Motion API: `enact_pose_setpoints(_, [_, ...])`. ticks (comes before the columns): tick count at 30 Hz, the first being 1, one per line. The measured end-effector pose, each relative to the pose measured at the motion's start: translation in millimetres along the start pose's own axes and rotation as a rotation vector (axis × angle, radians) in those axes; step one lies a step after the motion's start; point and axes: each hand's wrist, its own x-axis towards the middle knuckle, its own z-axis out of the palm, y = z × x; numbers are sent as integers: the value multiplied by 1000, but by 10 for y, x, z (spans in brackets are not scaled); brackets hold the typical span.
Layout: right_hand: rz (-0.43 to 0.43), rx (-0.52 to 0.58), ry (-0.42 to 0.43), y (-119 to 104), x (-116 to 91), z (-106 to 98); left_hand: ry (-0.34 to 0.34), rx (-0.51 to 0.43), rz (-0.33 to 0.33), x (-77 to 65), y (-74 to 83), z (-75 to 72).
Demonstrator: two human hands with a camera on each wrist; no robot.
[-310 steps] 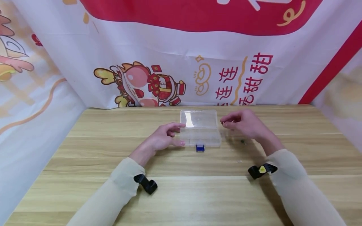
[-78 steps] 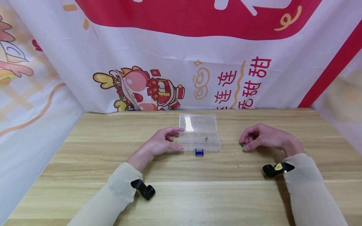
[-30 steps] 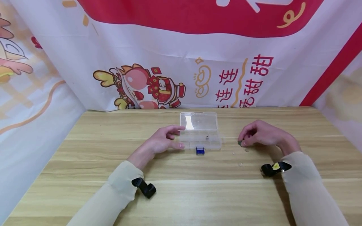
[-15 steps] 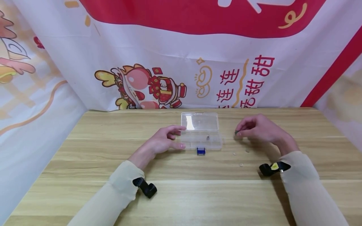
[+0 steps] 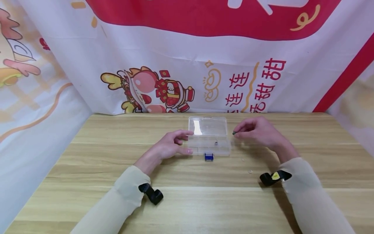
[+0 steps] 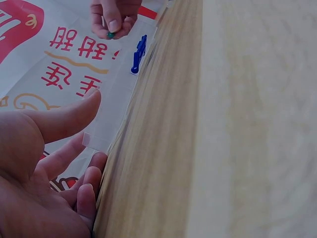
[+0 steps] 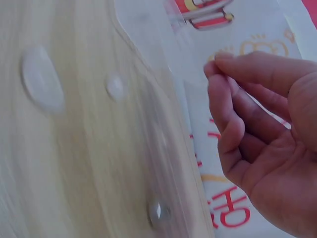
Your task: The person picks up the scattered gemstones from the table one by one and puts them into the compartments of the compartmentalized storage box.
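Observation:
My right hand (image 5: 257,131) pinches a small green bead-like piece (image 6: 110,35) between thumb and fingertips, just off the right end of a clear plastic box (image 5: 194,139). The box stands with its lid (image 5: 211,126) tipped back and its blue latch (image 5: 208,157) facing me. A small dark piece (image 5: 216,143) lies in the back part of the box. At the box's left end is my left hand (image 5: 169,144), thumb at the front corner and index finger near the hinge, fingers loosely spread. In the right wrist view the fingertips hide the green piece.
Small pieces lie on the wooden table (image 5: 187,208) right of the box: a clear oval one (image 7: 42,79), a small whitish one (image 7: 115,87) and a dark shiny one (image 7: 158,210). A printed cloth (image 5: 175,48) hangs behind the table.
Earlier my right hand held a dark reddish piece beside the box; a dark piece later appears inside. The hand then picked up the green piece and moved left towards the box. Left hand stays put.

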Motion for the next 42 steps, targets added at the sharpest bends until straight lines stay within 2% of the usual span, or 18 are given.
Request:
enact_pose_setpoints(7, [-25,55,22,-138,42,158,0,6,0,5,-16,11])
enact_pose_setpoints(23, [-21,105,90,-425,63,438,5,-5,9,12,-3,22])
enact_pose_setpoints(42, [0,46,131,-579,103,726,5,2,12,-2,3,-3])
